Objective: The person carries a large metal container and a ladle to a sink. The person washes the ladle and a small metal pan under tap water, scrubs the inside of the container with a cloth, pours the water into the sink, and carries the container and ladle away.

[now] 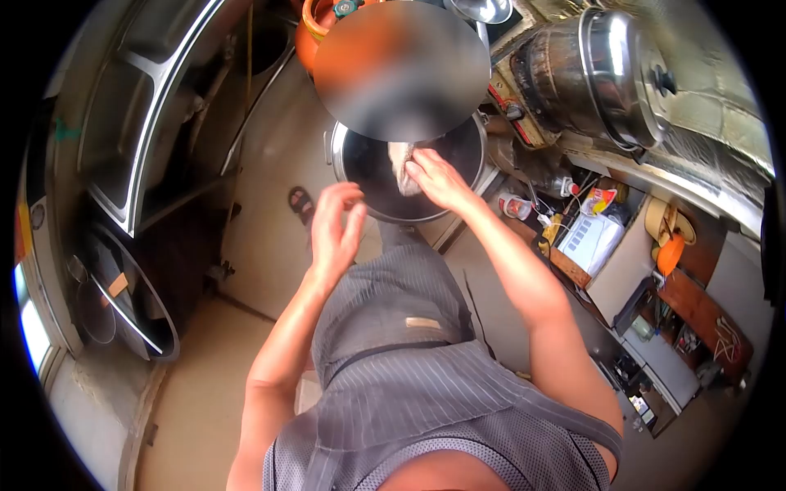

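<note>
A large round metal pot (468,176) with side handles stands in front of me, dark inside. Over its opening, my right hand (435,178) has its fingers together against a pale, whitish piece (402,170) that hangs down; what it is I cannot make out. My left hand (337,222) is raised just left of the pot's rim, its fingers curled forward and its thumb apart, with nothing in it. A large blurred oval hides the far part of the pot and the top of the pale piece.
An orange gas cylinder (308,41) stands beyond the pot. At upper right a lidded steel pot (610,78) sits on a stove. A ladle (483,10) lies near the top. Shelves with packets and an orange item (670,254) are at right; metal racks line the left.
</note>
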A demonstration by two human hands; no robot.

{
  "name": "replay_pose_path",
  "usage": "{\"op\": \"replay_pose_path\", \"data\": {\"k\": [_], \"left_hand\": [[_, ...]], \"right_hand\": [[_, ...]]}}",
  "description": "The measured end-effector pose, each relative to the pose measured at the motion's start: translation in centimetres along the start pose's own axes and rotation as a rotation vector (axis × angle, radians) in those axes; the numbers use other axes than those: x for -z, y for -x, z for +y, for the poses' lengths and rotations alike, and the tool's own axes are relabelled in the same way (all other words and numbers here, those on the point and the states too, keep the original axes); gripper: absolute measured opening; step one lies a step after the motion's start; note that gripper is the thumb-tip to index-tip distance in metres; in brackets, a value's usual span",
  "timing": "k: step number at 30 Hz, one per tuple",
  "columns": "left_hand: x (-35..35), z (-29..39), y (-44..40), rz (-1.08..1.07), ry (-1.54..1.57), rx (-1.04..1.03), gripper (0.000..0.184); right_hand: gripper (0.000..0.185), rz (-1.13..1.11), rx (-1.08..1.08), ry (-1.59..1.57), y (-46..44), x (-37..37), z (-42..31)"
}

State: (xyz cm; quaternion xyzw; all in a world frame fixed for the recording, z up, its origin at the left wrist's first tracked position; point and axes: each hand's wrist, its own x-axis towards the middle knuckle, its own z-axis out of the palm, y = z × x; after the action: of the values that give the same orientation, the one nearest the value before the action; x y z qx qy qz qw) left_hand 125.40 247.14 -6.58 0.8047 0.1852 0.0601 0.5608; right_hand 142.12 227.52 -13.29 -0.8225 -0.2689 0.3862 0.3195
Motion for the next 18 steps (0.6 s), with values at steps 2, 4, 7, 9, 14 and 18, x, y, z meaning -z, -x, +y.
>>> {"op": "replay_pose_path", "data": {"k": [2,4,7,9,14,18], "left_hand": [[-1.9,-3.8,-1.2,0.124,-0.136,0.072,0.029],[-3.7,-6.8,-3.2,0.185,-0.216,0.111,0.036],[-6.3,-10.3,-5.4,0.320,-0.278,0.182,0.046],[-7.7,-12.1,-6.0,0.387,-0.247,0.148,0.049],[-8.0,-12.5,-5.9,0.408,-0.237,0.136,0.048],[-8.1,-12.4,-5.7,0.411,-0.194,0.165,0.050]], "right_hand": [[0.044,-0.069,-0.179,0.340,-3.5,-0.2,2.7],[0.039,-0.087,-0.204,0.364,-7.7,-1.7,7.9],[0.035,-0.124,-0.224,0.508,-11.7,-4.6,11.7],[0.033,-0.133,-0.180,0.680,-13.8,-7.3,13.7],[0.037,-0.468,-0.082,0.997,-14.2,-17.1,16.2],[0.039,-0.330,0.204,0.901,-16.5,-20.9,16.1]]}}
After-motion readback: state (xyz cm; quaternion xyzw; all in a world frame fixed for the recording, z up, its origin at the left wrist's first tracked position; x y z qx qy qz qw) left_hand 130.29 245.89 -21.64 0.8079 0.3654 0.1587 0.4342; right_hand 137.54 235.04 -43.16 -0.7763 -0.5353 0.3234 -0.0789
